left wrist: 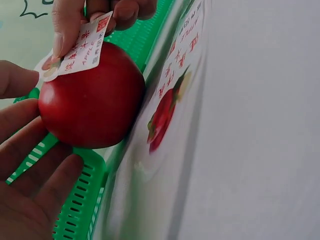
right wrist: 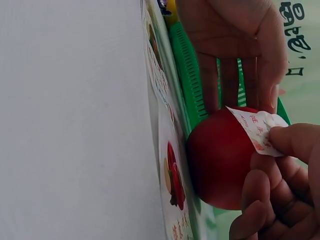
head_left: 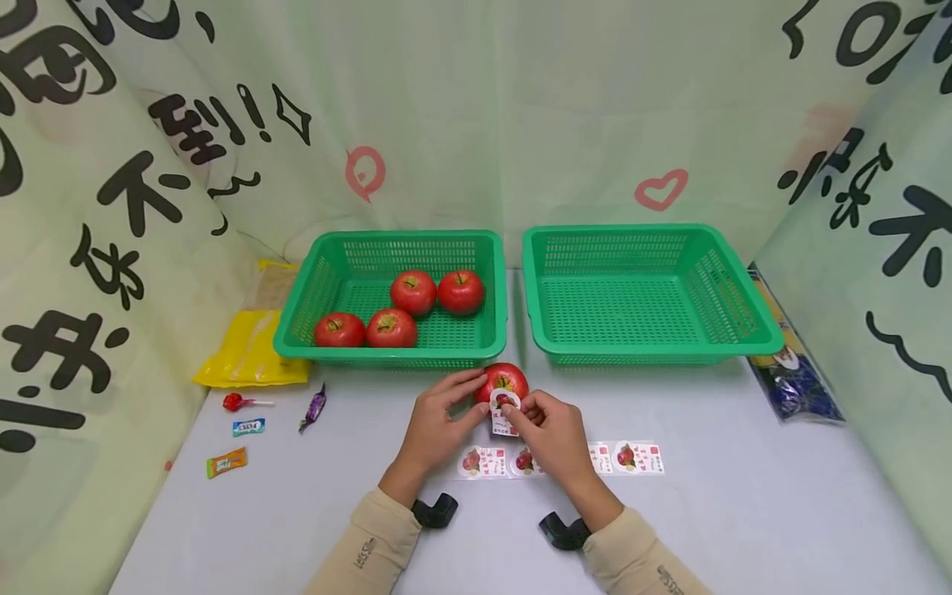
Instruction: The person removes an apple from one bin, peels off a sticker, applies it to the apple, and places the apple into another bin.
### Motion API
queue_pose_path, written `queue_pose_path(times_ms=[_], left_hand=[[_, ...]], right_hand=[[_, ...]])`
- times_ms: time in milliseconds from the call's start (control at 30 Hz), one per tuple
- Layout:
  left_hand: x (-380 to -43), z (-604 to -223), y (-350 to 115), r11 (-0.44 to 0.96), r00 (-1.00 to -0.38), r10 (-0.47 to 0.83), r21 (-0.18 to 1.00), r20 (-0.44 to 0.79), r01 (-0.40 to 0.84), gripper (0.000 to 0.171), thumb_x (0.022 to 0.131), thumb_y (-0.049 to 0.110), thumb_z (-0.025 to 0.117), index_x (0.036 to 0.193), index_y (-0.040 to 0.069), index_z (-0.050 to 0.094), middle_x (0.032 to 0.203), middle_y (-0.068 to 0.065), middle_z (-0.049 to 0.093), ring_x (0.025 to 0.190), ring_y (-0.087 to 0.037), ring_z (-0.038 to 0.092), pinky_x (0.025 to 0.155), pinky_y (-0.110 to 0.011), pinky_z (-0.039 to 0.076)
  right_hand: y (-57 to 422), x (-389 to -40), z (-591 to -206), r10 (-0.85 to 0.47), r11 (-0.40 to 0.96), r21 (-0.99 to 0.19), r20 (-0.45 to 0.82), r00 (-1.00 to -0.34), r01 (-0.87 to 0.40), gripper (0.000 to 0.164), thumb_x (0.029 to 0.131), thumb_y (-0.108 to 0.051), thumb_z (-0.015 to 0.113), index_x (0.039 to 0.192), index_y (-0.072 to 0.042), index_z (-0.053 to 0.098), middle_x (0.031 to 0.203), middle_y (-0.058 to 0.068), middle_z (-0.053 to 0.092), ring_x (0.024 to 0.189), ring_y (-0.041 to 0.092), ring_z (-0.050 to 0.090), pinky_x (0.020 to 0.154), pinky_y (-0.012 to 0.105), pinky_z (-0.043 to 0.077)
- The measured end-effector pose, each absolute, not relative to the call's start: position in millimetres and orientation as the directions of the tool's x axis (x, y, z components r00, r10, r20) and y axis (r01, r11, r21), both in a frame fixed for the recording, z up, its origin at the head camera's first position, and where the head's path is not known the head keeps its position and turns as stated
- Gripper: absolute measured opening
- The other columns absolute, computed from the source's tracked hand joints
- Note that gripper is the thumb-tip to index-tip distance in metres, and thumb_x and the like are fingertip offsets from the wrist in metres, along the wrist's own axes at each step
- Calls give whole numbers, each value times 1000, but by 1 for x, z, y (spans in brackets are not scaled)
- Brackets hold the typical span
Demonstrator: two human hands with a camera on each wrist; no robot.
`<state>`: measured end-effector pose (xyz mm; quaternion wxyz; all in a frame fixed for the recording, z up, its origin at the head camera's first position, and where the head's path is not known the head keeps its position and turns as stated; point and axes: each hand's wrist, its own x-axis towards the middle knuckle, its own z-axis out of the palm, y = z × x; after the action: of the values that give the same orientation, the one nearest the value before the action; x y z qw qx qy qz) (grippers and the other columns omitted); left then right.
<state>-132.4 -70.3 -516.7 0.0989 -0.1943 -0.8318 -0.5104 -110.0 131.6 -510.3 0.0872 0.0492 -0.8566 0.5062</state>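
Note:
A red apple (head_left: pixel 502 378) sits on the table in front of the baskets. My left hand (head_left: pixel 445 416) steadies it from the left, fairly straight fingers resting along its side and the thumb near the label. At the apple's front, my right hand (head_left: pixel 554 434) holds a white apple sticker (head_left: pixel 505 420) between thumb and fingers. The sticker's round picture end lies near the apple's top; its rectangular printed end angles off the skin in the left wrist view. Closer to me lies a clear strip of similar stickers (head_left: pixel 638 458), partly covered by the right hand.
Behind, a green basket (head_left: pixel 357 354) holds several apples; another green basket (head_left: pixel 654 351) stands to its right. At left are a yellow bag (head_left: pixel 249 351), a lollipop (head_left: pixel 233 402) and wrapped candies (head_left: pixel 249 427). A dark blue packet (head_left: pixel 799 384) lies at right.

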Motion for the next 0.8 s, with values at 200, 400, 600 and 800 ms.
queue_pose_path(times_ms=[200, 400, 600, 800], left_hand=[[-132, -514, -70, 415, -913, 221, 814, 344, 407, 41, 95, 15, 79, 135, 9, 74, 142, -5, 70, 135, -27, 64, 110, -49, 56], [-132, -517, -69, 414, -925, 201, 828, 321, 377, 39, 95, 15, 80, 133, 12, 75, 142, -6, 70, 136, -29, 64, 113, -51, 53], [-130, -518, -63, 435, -930, 159, 823, 330, 366, 42, 90, 18, 85, 130, 10, 76, 139, -7, 72, 133, -30, 66, 112, -50, 54], [-128, -515, -55, 478, -922, 115, 793, 370, 378, 47, 87, 20, 89, 130, 7, 76, 135, -11, 74, 128, -30, 69, 108, -46, 57]], right_hand=[[131, -110, -511, 16, 554, -809, 245, -969, -195, 25, 89, -20, 86, 78, -10, 66, 66, -1, 64, 60, 5, 54, 55, 20, 48], [134, -112, -512, 36, 619, -749, 327, -944, -236, 39, 82, -22, 93, 109, -5, 72, 100, 9, 67, 82, 19, 64, 67, 28, 57], [136, -114, -512, 13, 579, -754, 389, -921, -310, 34, 85, -18, 91, 109, 1, 78, 133, 19, 71, 118, 38, 71, 92, 47, 65], [137, -116, -511, -12, 574, -728, 449, -893, -374, 30, 85, -16, 90, 106, 3, 80, 128, 20, 75, 120, 38, 73, 98, 49, 61]])
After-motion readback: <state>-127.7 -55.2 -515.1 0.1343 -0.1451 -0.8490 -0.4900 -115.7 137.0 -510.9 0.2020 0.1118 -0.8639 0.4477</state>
